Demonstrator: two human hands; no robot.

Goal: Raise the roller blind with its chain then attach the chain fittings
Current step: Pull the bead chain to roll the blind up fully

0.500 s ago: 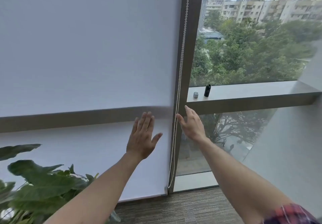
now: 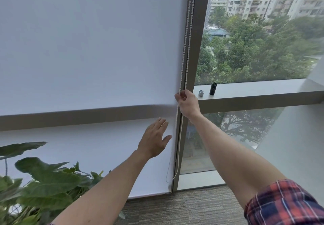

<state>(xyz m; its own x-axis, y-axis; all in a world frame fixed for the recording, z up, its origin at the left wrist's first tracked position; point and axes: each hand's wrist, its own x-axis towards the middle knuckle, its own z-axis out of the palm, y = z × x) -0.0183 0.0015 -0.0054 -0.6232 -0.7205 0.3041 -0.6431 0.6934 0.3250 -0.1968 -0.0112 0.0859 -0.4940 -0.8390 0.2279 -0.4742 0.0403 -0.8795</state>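
Far left, low: broad green leaves of a potted plant (image 2: 40,186), in front of the lowered white roller blind (image 2: 91,46). Blind fully down, bottom edge just above the carpet (image 2: 184,205), covering the whole left pane; dark band of a crossbar showing through the fabric at mid height.

Further right: left hand (image 2: 154,139) open, fingers spread and pointing up, palm toward the blind's lower part, close to the fabric; contact with it not clear. Not holding anything.

Just beside it, along the window frame post (image 2: 198,40): white beaded chain (image 2: 185,53), two strands hanging from the top, loop ending near the floor.

Right hand (image 2: 188,103) raised at crossbar height, fingers curled and pinched around the chain, thumb and forefinger closed on it.

Right of the post, on the window ledge (image 2: 263,88): small silver cylinder fitting (image 2: 201,93) and taller black cylinder fitting (image 2: 213,88), both upright, near each other but apart, close to the post. Right forearm ending in a rolled red plaid sleeve (image 2: 284,205) at the lower right corner. Trees and apartment blocks beyond the glass.
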